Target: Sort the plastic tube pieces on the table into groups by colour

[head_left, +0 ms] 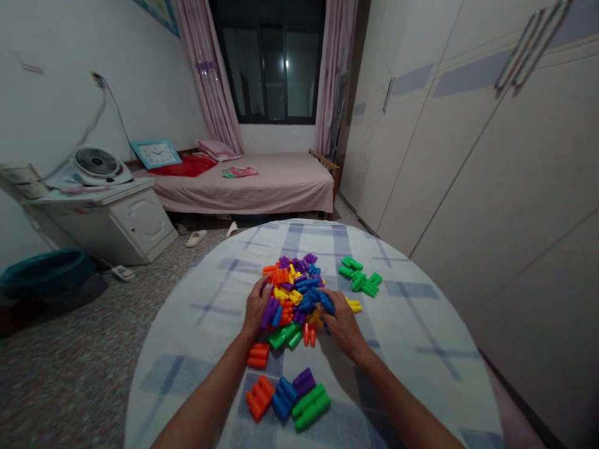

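A heap of plastic building blocks in orange, yellow, purple, blue and green lies mid-table, each block shaped like joined tubes. Cupped against the heap's left side is my left hand, its fingers touching the edge beside a purple block. On the right side, my right hand has its thumb and fingers around a blue block. Its fingertips are partly hidden among the pieces. Just below the heap are green blocks and a small red-orange block.
Nearer me on the round table lie orange, blue, purple and green blocks. Several green blocks form a group at the right. Beyond stand a bed, a cabinet and a wardrobe.
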### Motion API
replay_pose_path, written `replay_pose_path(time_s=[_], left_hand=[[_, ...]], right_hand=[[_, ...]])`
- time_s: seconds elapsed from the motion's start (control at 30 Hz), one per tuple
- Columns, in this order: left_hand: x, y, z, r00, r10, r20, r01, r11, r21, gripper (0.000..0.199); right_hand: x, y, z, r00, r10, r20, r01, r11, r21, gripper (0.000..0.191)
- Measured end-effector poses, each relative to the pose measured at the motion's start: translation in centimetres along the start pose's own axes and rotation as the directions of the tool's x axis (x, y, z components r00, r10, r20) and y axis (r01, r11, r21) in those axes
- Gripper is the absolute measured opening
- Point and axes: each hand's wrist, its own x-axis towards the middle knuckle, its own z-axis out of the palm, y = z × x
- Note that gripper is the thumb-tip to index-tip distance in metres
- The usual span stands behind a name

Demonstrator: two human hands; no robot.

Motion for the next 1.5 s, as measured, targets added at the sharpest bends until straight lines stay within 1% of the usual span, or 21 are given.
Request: replay_pose_path(time_s=[0.1, 0.17, 0.23, 0.3, 0.37, 0.43, 0.47, 0.5, 0.57, 0.67, 0.73, 0.77, 0.83, 0.93, 1.1, 1.17, 1.23, 1.27, 1.33, 1.43, 1.5], left_hand=[[-0.2, -0.2, 0.0, 1.0, 0.002, 0.012, -0.002, 1.0, 0.03, 0.04], [-0.3, -0.1, -0.2, 1.0, 0.004, 0.026, -0.005, 0.999, 0.047, 0.04], [-0.3, 0.1, -0.6, 0.998, 0.005, 0.055, -0.008, 0.999, 0.052, 0.04], [-0.4, 0.5, -1.1, 0.998, 0.016, 0.067, -0.02, 0.998, 0.066, 0.039], [-0.5, 1.3, -1.4, 0.997, 0.073, 0.038, -0.077, 0.987, 0.141, 0.036], [-0.6, 2.6, -1.5, 0.981, 0.195, 0.008, -0.19, 0.943, 0.272, 0.033], [-0.8, 3.4, -1.3, 0.965, 0.263, 0.02, -0.254, 0.908, 0.333, 0.033], [-1.0, 4.2, -1.1, 0.945, 0.321, 0.059, -0.319, 0.87, 0.376, 0.034], [-1.7, 5.8, -0.2, 0.902, 0.376, 0.213, -0.432, 0.806, 0.404, 0.037], [-2.8, 7.2, 1.6, 0.796, 0.336, 0.503, -0.559, 0.729, 0.396, 0.048], [-3.2, 7.3, 2.7, 0.741, 0.284, 0.608, -0.606, 0.674, 0.423, 0.057], [-3.4, 7.2, 3.3, 0.732, 0.264, 0.629, -0.617, 0.649, 0.445, 0.06], [-3.4, 7.0, 4.1, 0.735, 0.244, 0.632, -0.621, 0.615, 0.485, 0.062], [-3.0, 7.1, 4.8, 0.765, 0.265, 0.587, -0.604, 0.611, 0.512, 0.058], [-1.5, 8.7, 5.1, 0.824, 0.293, 0.485, -0.518, 0.738, 0.434, 0.035], [-0.5, 9.2, 5.2, 0.852, 0.306, 0.425, -0.481, 0.777, 0.405, 0.032], [0.4, 9.5, 5.5, 0.869, 0.306, 0.388, -0.464, 0.777, 0.425, 0.033], [0.7, 9.6, 5.7, 0.871, 0.294, 0.394, -0.463, 0.76, 0.457, 0.034], [0.8, 9.8, 6.4, 0.857, 0.237, 0.458, -0.481, 0.687, 0.545, 0.035], [0.2, 10.0, 7.8, 0.808, 0.118, 0.577, -0.548, 0.509, 0.664, 0.036], [-0.5, 10.0, 8.7, 0.789, 0.067, 0.611, -0.582, 0.4, 0.708, 0.04]], right_hand=[[1.3, -0.1, 1.1, 0.998, -0.068, 0.01, 0.067, 0.997, 0.044, 0.04], [1.6, 0.1, 1.0, 0.993, -0.118, 0.002, 0.118, 0.991, 0.065, 0.046], [1.6, 0.9, 0.1, 0.992, -0.105, -0.074, 0.11, 0.992, 0.068, 0.042], [1.5, 2.5, -1.0, 0.972, -0.039, -0.23, 0.048, 0.998, 0.035, 0.033], [1.4, 4.9, -2.0, 0.914, 0.03, -0.404, -0.045, 0.999, -0.028, 0.03], [1.2, 7.3, -2.7, 0.862, 0.093, -0.498, -0.151, 0.986, -0.077, 0.031], [1.1, 8.4, -2.9, 0.853, 0.132, -0.505, -0.199, 0.977, -0.08, 0.031], [1.1, 9.2, -3.0, 0.848, 0.171, -0.502, -0.238, 0.968, -0.074, 0.032], [0.9, 10.2, -2.9, 0.853, 0.225, -0.47, -0.278, 0.96, -0.045, 0.032], [0.9, 10.0, -2.7, 0.877, 0.233, -0.42, -0.268, 0.963, -0.026, 0.033], [1.0, 9.4, -2.6, 0.888, 0.229, -0.398, -0.261, 0.965, -0.025, 0.034], [1.0, 9.2, -2.6, 0.889, 0.234, -0.394, -0.264, 0.964, -0.024, 0.035], [1.0, 8.9, -2.6, 0.887, 0.246, -0.391, -0.275, 0.961, -0.019, 0.035], [1.1, 9.0, -2.6, 0.884, 0.256, -0.391, -0.288, 0.957, -0.024, 0.034], [1.1, 9.0, -2.4, 0.891, 0.263, -0.369, -0.298, 0.954, -0.041, 0.034], [1.1, 8.8, -2.4, 0.89, 0.278, -0.361, -0.314, 0.949, -0.043, 0.033], [1.1, 8.6, -2.5, 0.89, 0.288, -0.352, -0.324, 0.945, -0.046, 0.032], [1.1, 8.5, -2.5, 0.891, 0.291, -0.349, -0.328, 0.943, -0.05, 0.032], [1.1, 8.4, -2.5, 0.894, 0.293, -0.338, -0.332, 0.941, -0.062, 0.032], [1.0, 8.3, -2.6, 0.902, 0.298, -0.313, -0.338, 0.937, -0.083, 0.032], [0.9, 8.4, -2.6, 0.909, 0.299, -0.292, -0.339, 0.936, -0.095, 0.033]])
